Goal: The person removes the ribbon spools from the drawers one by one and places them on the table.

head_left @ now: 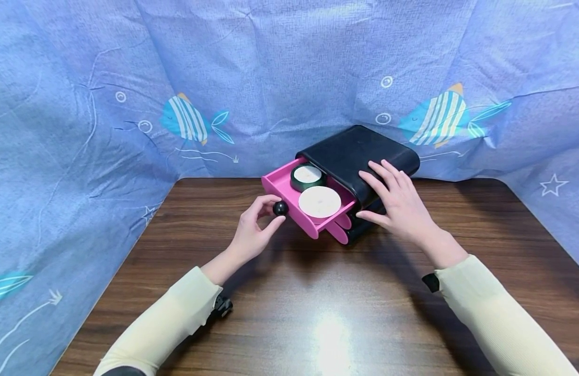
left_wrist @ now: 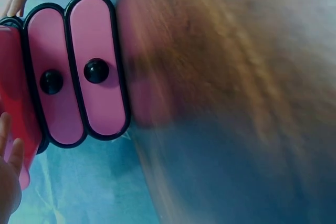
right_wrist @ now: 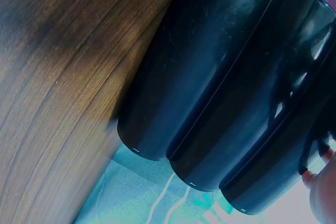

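The left hand point(head_left: 252, 230) pinches the black knob point(head_left: 280, 208) of the pink drawer point(head_left: 289, 193). The right hand point(head_left: 397, 201) lies flat, fingers open, on the black box point(head_left: 360, 151). Best to hold the box firm and move the drawer straight.

A dark brown wooden table point(head_left: 317, 313) with rounded corners filled the lower part of the view; a bright light was reflected on its glossy surface; behind and on both sides hung a wrinkled blue cloth point(head_left: 270, 68), printed with striped fish, bubbles and stars.
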The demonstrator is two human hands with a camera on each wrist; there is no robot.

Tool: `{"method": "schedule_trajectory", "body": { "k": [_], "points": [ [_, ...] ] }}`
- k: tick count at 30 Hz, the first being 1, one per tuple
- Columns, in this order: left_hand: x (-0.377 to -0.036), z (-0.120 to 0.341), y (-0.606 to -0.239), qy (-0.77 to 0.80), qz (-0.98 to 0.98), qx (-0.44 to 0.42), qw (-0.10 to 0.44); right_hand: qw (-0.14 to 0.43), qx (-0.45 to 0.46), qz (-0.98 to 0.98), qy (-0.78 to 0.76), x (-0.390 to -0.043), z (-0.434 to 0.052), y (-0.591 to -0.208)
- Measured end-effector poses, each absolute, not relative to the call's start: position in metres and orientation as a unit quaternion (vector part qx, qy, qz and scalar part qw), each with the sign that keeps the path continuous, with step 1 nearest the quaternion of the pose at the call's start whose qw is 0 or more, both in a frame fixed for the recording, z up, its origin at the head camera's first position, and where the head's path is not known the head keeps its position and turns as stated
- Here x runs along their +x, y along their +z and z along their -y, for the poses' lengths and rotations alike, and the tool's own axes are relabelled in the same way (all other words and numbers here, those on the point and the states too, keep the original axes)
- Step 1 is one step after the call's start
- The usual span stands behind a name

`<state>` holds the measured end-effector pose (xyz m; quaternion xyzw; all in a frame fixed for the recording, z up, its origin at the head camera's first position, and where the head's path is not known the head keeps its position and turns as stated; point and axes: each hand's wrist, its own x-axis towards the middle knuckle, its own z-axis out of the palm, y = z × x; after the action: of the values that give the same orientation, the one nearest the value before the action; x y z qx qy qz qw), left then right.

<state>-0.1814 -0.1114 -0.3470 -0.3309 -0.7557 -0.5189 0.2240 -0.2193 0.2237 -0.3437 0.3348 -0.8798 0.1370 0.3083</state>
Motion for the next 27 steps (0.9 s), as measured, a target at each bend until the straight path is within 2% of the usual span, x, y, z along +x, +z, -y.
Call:
{"method": "schedule_trajectory", "body": {
  "k": [27],
  "points": [
    [-0.170, 0.135, -0.354, -0.499, 0.797, -0.305, 0.152, 0.304, 0.336, 0.880, 0.140, -0.219, -0.223, -0.343]
  ]
}}
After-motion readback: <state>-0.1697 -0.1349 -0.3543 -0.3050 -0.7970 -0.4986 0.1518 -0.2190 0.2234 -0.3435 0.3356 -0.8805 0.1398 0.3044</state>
